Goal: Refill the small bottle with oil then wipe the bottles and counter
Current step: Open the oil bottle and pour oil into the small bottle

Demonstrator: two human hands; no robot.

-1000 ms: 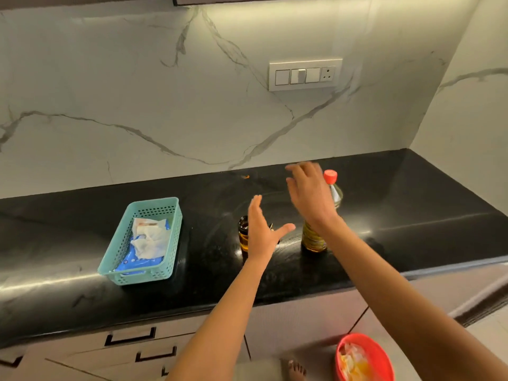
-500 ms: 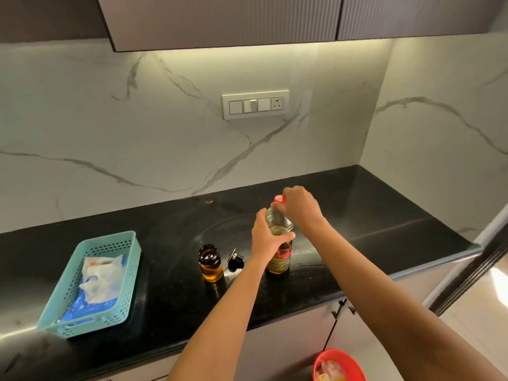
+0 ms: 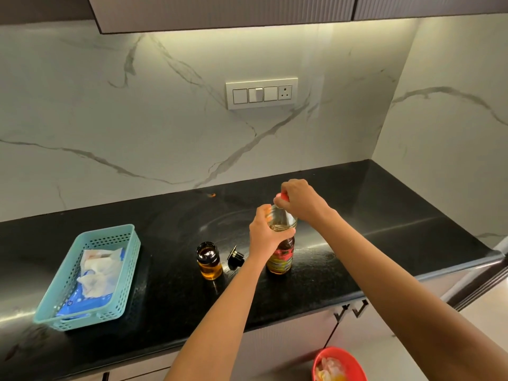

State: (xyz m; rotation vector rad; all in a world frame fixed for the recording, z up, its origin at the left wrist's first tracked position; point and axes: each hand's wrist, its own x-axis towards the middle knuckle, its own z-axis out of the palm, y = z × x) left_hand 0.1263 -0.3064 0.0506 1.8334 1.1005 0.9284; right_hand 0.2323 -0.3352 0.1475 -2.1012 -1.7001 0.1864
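A tall clear oil bottle (image 3: 281, 254) with a red and yellow label stands upright on the black counter (image 3: 384, 232). My left hand (image 3: 265, 232) grips its shoulder. My right hand (image 3: 301, 200) is closed over its red cap (image 3: 283, 197) from above. To the left stands the small glass bottle (image 3: 209, 260), uncapped, with amber oil in its lower part. Its black cap (image 3: 235, 257) lies on the counter between the two bottles.
A teal perforated basket (image 3: 68, 306) holding white wipes and a blue packet sits at the counter's left front. A red bin (image 3: 354, 361) with scraps stands on the floor below. Marble backsplash with a switch plate (image 3: 261, 92) rises behind.
Both hands reached from open in the air onto the tall bottle: the left closed around its shoulder, the right closed over the red cap. The view has widened and tilted up.
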